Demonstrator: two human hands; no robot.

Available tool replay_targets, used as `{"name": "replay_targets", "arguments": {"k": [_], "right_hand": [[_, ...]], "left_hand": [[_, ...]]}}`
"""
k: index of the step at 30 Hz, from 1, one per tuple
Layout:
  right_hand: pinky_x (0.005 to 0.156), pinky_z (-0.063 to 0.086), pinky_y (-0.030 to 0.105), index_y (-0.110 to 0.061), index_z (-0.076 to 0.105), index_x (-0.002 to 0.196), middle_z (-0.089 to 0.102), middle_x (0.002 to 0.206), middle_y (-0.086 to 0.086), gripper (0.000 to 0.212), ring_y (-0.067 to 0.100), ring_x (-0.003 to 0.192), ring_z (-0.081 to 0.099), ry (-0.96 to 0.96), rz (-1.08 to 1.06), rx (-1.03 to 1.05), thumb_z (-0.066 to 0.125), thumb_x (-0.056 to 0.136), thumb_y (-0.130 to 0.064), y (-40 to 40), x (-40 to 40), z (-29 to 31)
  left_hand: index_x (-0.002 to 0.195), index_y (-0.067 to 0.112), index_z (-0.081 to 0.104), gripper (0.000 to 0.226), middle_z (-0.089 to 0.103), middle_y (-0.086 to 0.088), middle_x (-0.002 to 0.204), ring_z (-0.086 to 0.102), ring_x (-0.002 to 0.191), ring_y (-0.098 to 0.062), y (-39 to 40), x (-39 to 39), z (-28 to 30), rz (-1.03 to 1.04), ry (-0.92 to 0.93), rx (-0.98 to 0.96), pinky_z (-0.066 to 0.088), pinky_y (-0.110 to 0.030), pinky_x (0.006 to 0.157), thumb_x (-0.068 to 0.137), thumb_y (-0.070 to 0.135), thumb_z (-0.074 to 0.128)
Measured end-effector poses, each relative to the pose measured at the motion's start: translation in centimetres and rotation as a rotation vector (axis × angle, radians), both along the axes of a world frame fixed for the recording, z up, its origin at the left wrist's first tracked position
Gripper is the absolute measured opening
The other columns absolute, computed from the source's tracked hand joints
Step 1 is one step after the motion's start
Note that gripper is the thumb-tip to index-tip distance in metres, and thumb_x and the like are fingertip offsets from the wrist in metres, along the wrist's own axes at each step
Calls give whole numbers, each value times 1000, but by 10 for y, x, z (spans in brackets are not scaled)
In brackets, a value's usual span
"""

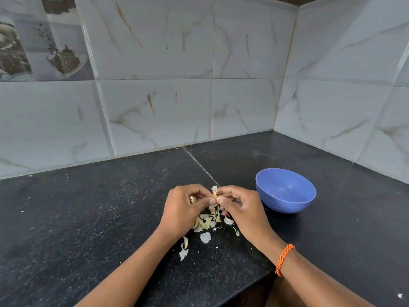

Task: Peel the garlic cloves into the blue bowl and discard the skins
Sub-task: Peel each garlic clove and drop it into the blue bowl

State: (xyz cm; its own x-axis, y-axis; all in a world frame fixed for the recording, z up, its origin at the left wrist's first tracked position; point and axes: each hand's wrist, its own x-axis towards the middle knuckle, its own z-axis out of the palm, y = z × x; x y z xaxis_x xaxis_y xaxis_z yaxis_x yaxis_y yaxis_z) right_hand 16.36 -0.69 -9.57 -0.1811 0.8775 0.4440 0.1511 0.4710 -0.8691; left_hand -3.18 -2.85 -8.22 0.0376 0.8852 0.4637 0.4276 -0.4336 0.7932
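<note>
Peeling a garlic clove (214, 194) over our dark worktop (88, 218).
Our left hand (184, 210) and right hand (238, 207) pinch it above loose skins (205, 224); blue bowl (285, 191) sits right.

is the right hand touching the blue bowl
Apart. In the head view a strip of dark counter shows between the right hand and the blue bowl; the hand is pinching a garlic clove to the bowl's left.
</note>
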Motion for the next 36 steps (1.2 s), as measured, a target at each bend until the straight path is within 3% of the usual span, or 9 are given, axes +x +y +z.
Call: {"name": "replay_targets", "arguments": {"k": [5, 10, 15, 21, 25, 31, 36], "right_hand": [[72, 65, 33, -14, 80, 115, 82, 94, 5, 21, 24, 77, 77, 45, 34, -45, 73, 99, -3, 0, -1, -1], [70, 63, 33, -12, 77, 122, 81, 93, 8, 23, 18, 75, 73, 87, 79, -98, 70, 101, -4, 1, 0, 1], [69, 65, 43, -15, 75, 127, 80, 92, 7, 25, 16, 74, 69, 39, 49, -86, 67, 104, -8, 2, 0, -1], [68, 63, 39, -21, 72, 131, 80, 92, 2, 30, 14, 74, 67, -5, 24, -88, 63, 106, -8, 3, -1, -3], [66, 60, 38, -22, 73, 127, 80, 89, 4, 31, 17, 73, 67, 31, 36, -109, 63, 105, -4, 0, -2, 0], [62, 59, 39, -13, 74, 110, 81, 90, 6, 12, 22, 84, 78, 63, 11, -118, 69, 102, -6, -2, -1, 2], [59, 57, 33, -18, 74, 105, 78, 94, 1, 12, 22, 84, 76, 62, -59, -73, 71, 101, -7, -2, -1, 3]], "left_hand": [[84, 28, 81, 10, 79, 9, 80, 75, 78, -17, 1, 0, -1, 13, -12, -14, 61, -51, 79, 92, 25, 86], [85, 29, 81, 9, 79, 8, 82, 75, 79, -19, 2, -1, -3, 15, -31, -17, 60, -53, 80, 92, 26, 86], [85, 32, 79, 10, 78, 11, 85, 73, 82, -18, 2, -1, -2, 29, 8, 1, 59, -51, 81, 93, 32, 85], [86, 36, 77, 11, 76, 12, 88, 70, 79, -17, 2, -1, -2, 42, 47, 19, 59, -47, 78, 91, 34, 86], [88, 35, 76, 9, 76, 10, 88, 71, 79, -19, 1, -2, -2, 31, 52, 20, 59, -49, 78, 92, 34, 85], [87, 35, 75, 10, 76, 12, 87, 70, 80, -16, 0, -3, 0, 68, 47, 3, 59, -48, 80, 93, 32, 82], [86, 37, 72, 10, 75, 17, 90, 69, 81, -10, 1, -6, 1, 160, 94, -9, 59, -42, 78, 93, 33, 78]]}}
